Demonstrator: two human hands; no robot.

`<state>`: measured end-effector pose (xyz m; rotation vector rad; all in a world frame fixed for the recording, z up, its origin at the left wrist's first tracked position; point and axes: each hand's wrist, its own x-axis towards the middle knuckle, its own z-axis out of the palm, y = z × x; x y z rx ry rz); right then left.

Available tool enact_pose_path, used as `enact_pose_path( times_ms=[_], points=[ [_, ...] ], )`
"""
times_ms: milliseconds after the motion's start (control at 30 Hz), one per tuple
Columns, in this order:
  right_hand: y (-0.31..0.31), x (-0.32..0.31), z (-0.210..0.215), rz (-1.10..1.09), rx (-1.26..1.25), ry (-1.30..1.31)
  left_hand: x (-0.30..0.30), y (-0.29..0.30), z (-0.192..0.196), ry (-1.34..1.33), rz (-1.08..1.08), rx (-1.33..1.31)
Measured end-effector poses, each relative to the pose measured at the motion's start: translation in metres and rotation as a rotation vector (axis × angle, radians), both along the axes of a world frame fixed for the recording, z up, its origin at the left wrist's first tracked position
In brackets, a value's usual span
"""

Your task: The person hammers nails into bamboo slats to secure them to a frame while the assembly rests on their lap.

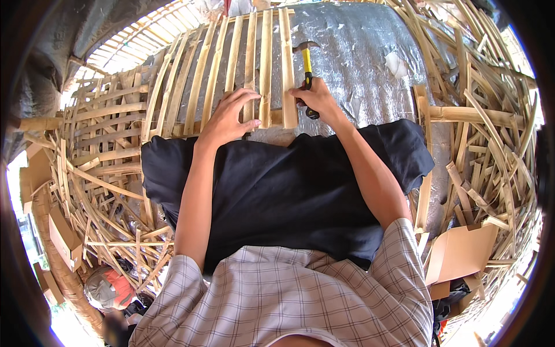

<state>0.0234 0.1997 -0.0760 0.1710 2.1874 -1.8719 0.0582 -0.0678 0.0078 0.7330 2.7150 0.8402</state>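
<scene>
My right hand (315,98) grips the black end of a yellow-handled hammer (306,61), whose steel head points away from me above a bamboo slat (287,63). My left hand (228,115) rests with fingers spread on the near ends of the neighbouring slats (250,58), pinching something small at the slat beside it; what it is cannot be made out. Several parallel bamboo slats (202,75) lie side by side on a silvery foil sheet (358,58), crossed by a bar at their near end. A black cloth (277,185) covers my lap.
Heaps of split bamboo strips (485,115) surround me on the right and the left (104,173). Cardboard pieces (462,251) lie at the lower right and a box (63,237) at the lower left. A woven bamboo panel (133,40) stands at the back left.
</scene>
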Motion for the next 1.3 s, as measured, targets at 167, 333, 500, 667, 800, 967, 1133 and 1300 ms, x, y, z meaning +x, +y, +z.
enact_pose_path(
  times_ms=[167, 333, 500, 667, 800, 967, 1133, 1300],
  points=[
    [0.002, 0.007, 0.007, -0.008, -0.003, -0.046, 0.003, 0.005, 0.006, 0.026, 0.019, -0.104],
    [0.0, 0.006, 0.008, -0.006, 0.007, -0.021, 0.0, 0.014, 0.004, 0.065, 0.017, -0.146],
    [-0.002, 0.004, 0.0, 0.012, 0.141, 0.033, 0.001, 0.017, 0.005, -0.012, 0.029, -0.216],
    [0.002, -0.005, -0.023, 0.025, 0.169, 0.04, 0.005, 0.021, 0.013, -0.04, 0.025, -0.244],
    [0.002, -0.005, -0.03, 0.016, 0.133, 0.038, 0.009, 0.02, 0.016, -0.068, 0.01, -0.268],
    [-0.003, 0.003, -0.014, 0.033, 0.021, 0.0, 0.006, 0.013, 0.016, -0.095, -0.004, -0.27],
    [-0.002, 0.0, -0.018, 0.016, 0.039, -0.016, 0.003, 0.014, 0.011, -0.055, -0.026, -0.214],
    [-0.003, -0.002, -0.019, -0.012, 0.078, -0.056, 0.002, 0.016, 0.021, -0.103, -0.021, -0.171]
  ],
)
